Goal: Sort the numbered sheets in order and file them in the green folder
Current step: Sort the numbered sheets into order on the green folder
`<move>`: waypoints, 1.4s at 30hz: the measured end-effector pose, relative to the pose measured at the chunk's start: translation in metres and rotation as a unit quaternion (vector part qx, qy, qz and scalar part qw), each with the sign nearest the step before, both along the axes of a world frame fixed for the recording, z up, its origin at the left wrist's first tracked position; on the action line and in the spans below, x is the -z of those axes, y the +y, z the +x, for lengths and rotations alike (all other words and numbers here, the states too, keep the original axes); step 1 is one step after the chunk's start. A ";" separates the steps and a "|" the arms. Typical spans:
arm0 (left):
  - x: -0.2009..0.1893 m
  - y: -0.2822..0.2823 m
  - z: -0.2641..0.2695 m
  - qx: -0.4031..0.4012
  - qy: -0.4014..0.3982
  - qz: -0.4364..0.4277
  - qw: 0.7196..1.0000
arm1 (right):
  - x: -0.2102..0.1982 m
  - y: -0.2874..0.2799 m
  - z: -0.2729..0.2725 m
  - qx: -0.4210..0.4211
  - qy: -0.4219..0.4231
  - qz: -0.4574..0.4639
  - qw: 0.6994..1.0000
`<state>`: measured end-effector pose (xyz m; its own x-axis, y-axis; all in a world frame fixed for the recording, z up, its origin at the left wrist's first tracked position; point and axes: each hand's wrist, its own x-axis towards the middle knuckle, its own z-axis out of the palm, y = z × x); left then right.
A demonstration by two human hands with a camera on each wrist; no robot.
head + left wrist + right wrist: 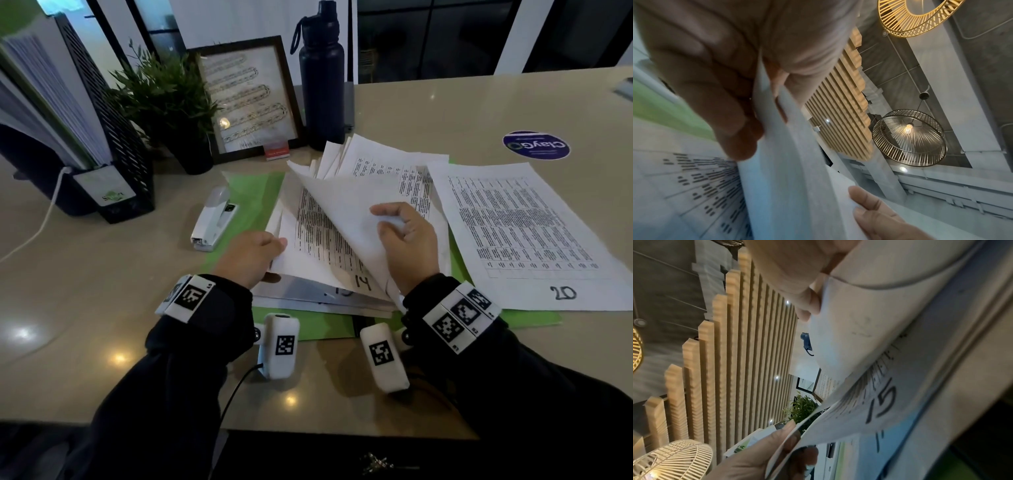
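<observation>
A stack of white numbered sheets point(318, 236) lies on the open green folder point(253, 192) in the middle of the desk. My left hand point(251, 257) pinches the stack's left edge, thumb on top. My right hand point(404, 236) grips a lifted sheet point(342, 205) and peels it up to the right, which bares a sheet marked 14 point(362, 283). Under it shows a sheet marked 15 point(882, 402). Another sheet marked 20 point(524, 233) lies flat on the right. In the left wrist view my left hand's fingers point(731, 113) clamp the paper edge point(777, 146).
A white stapler point(214, 219) lies left of the folder. Behind stand a potted plant point(164, 102), a framed picture point(250, 99) and a dark water bottle point(322, 75). A black file rack point(106, 137) is at far left, and a round sticker point(536, 145) at far right.
</observation>
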<state>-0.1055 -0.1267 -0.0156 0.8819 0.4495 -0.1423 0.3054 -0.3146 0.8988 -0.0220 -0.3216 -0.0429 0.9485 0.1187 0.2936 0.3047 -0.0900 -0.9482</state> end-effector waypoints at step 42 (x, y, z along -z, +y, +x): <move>-0.003 -0.036 0.007 0.067 -0.032 -0.148 0.986 | -0.001 -0.001 0.001 -0.306 0.005 -0.286 0.908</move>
<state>-0.0990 -0.1631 -0.0130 0.9420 0.2752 -0.1923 0.2192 -0.0703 0.9732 -0.0213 -0.3225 -0.0421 0.6556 0.7550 0.0099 0.4562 -0.3856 -0.8020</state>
